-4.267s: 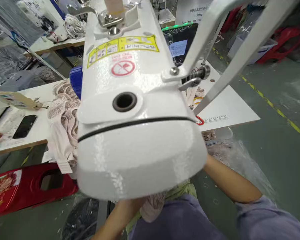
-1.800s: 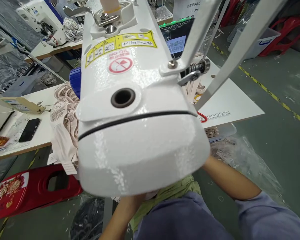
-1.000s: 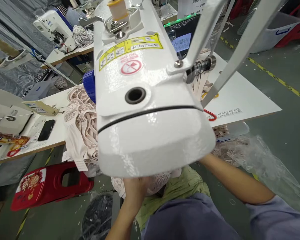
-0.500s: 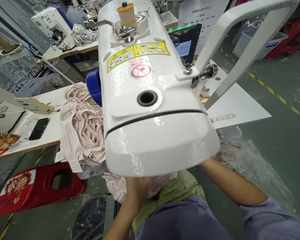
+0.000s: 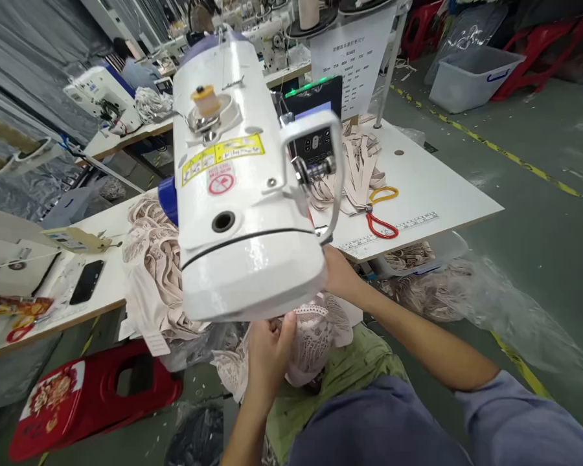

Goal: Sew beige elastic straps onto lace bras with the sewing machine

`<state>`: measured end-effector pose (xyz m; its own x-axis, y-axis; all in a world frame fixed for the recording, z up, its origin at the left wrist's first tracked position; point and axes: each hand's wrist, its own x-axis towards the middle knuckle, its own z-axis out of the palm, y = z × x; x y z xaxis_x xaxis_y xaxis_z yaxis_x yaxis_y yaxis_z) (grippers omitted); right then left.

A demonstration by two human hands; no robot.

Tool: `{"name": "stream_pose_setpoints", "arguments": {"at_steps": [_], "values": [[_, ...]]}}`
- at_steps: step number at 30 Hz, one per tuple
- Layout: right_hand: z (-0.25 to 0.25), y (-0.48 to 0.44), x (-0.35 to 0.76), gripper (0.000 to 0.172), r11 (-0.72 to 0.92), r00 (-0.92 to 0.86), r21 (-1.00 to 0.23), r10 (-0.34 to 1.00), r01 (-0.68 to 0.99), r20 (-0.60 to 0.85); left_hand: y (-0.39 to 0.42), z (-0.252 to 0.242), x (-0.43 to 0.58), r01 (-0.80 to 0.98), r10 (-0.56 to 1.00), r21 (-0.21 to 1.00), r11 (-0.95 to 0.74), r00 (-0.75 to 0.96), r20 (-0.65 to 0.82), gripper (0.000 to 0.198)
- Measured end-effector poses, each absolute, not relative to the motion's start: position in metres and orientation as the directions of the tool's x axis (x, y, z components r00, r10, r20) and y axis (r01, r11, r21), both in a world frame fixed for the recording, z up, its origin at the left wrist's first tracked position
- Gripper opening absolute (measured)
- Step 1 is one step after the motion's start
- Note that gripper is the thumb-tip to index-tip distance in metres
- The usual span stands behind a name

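Two bare hands work at one white sewing machine, seen from above, with one lace piece between them, below the machine's head, in front of the surface and over the person's lap, where one green cloth lies. The fingers of the left hand are curled, thumb pressed in, grasping the lace piece by its edge. The right hand reaches behind the head's right side; its fingers are hidden, so their hold cannot be told. Right of the machine, near the surface's front edge, lies one pair of scissors with two loops, one yellow, one red; just behind it is one bundle of straps. To the machine's left, one pile of pale garments hangs over the front edge, and one phone lies well apart from it, farther left. Compared with half a second ago, the view has shifted and the machine looks smaller: the left thumb, the back of the right hand, more lace and both scissor loops now show.
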<state>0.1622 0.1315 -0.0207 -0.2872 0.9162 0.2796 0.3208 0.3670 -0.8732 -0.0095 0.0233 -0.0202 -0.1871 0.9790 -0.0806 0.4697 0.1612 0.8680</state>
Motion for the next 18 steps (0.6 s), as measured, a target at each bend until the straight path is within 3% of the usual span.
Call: {"name": "stream_pose_setpoints", "arguments": {"at_steps": [3,6,9,13,16,18], "values": [[-0.016,0.126,0.165,0.007,0.344,-0.257,-0.906,0.925,0.247,0.281,0.026,-0.020,-0.008,0.226,0.966,0.944,0.242,-0.143,-0.213,0.047],[-0.008,0.113,0.178,0.010,0.251,-0.286,-0.953,0.938,0.170,0.196,0.013,-0.022,0.002,0.066,0.900,0.906,0.419,0.105,-0.423,0.055],[0.004,0.093,0.199,0.017,0.132,-0.401,-0.989,0.911,0.061,0.097,-0.011,-0.030,0.025,0.018,0.761,0.834,0.551,0.398,-0.512,0.067],[0.003,0.073,0.216,0.017,-0.075,-0.447,-0.992,0.894,-0.100,-0.023,-0.029,-0.058,0.056,0.070,0.683,0.830,0.553,0.533,-0.500,0.083],[-0.026,0.073,0.221,0.023,-0.363,-0.210,-0.858,0.929,-0.363,-0.304,-0.025,-0.083,0.053,0.165,0.696,0.848,0.503,0.504,-0.511,0.076],[-0.050,0.078,0.230,0.025,-0.397,-0.008,-0.756,0.887,-0.521,-0.461,-0.020,-0.093,0.035,0.248,0.732,0.851,0.462,0.436,-0.524,0.065]]}}
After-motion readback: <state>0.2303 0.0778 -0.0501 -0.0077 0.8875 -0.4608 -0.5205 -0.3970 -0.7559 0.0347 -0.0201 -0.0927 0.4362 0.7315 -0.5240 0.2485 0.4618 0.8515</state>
